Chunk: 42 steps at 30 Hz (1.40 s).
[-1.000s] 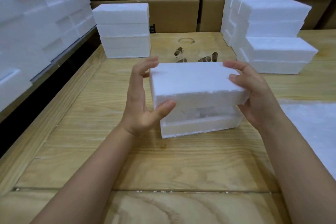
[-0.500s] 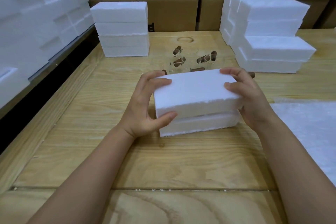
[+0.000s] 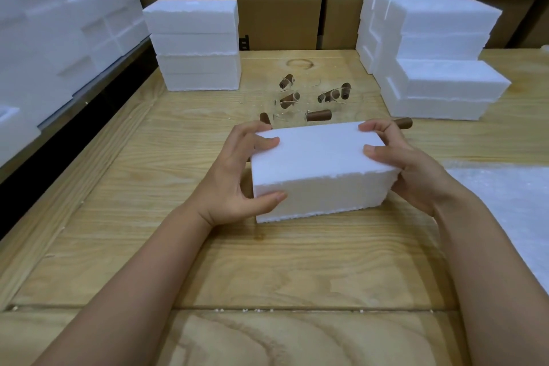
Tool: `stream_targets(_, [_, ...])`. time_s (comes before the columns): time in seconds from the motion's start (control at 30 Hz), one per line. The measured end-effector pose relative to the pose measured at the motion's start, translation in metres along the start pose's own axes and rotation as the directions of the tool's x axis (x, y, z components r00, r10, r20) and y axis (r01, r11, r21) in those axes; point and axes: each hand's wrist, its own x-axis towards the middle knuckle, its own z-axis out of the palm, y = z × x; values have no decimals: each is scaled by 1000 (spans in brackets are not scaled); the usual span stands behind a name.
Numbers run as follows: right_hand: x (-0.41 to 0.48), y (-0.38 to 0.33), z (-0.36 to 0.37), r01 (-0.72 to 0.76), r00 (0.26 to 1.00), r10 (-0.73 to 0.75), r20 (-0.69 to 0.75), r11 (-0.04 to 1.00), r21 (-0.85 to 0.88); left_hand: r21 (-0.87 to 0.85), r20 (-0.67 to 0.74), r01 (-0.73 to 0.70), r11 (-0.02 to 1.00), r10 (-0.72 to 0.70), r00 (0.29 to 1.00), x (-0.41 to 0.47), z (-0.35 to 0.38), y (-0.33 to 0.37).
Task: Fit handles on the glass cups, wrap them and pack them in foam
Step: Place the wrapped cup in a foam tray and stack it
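Two hands on one foam box. Bench entry, largest item first.

- Wooden table [image 3: 267, 261]: bears everything listed.
- Foam stacks: one at 11 o'clock [image 3: 196, 44] and a taller, stepped one at 1 o'clock [image 3: 430, 47], both well apart from the work.
- Wrap sheet [image 3: 511, 202]: flat at 3 o'clock, near the right forearm.
- Foam box [image 3: 315, 163]: at table centre, apparently resting on the wood. Long axis runs 9-to-3, right end slightly farther off. Contents hidden.
- Left hand [image 3: 234, 181]: at the 9 o'clock end, fingers curled over the top, thumb on the near face — gripping.
- Right hand [image 3: 416, 175]: at the 3 o'clock end, fingers hooked over the top — gripping likewise. Neither hand is nearer.
- Glass cups [image 3: 285, 111] with brown handles [image 3: 318, 115]: cluster at 12 o'clock, just beyond the box.

Judgement: any lift must go up before going to 12, or it will hit the cups.
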Motion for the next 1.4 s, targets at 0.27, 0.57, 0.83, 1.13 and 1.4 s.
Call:
stream_targets(0.27, [-3, 3, 2, -18, 998, 15, 58, 998, 54, -133, 185, 223, 966, -197, 963, -5, -3, -4])
stream_targets(0.57, [-1, 3, 5, 23, 999, -23, 24, 1000, 16, -85, 184, 261, 961, -243, 953, -8, -4, -4])
stream_targets(0.83, [-5, 5, 2, 19, 993, -25, 116, 998, 56, -166, 172, 293, 942, -265, 949, -9, -5, -7])
stream_targets(1.13, [-4, 3, 6, 33, 995, -38, 91, 998, 59, -268, 139, 333, 904, -306, 942, -7, -2, -1])
stream_targets(1.4, [-1, 6, 6, 48, 995, -54, 85, 996, 69, -193, 249, 332, 923, -281, 927, -7, -7, -5])
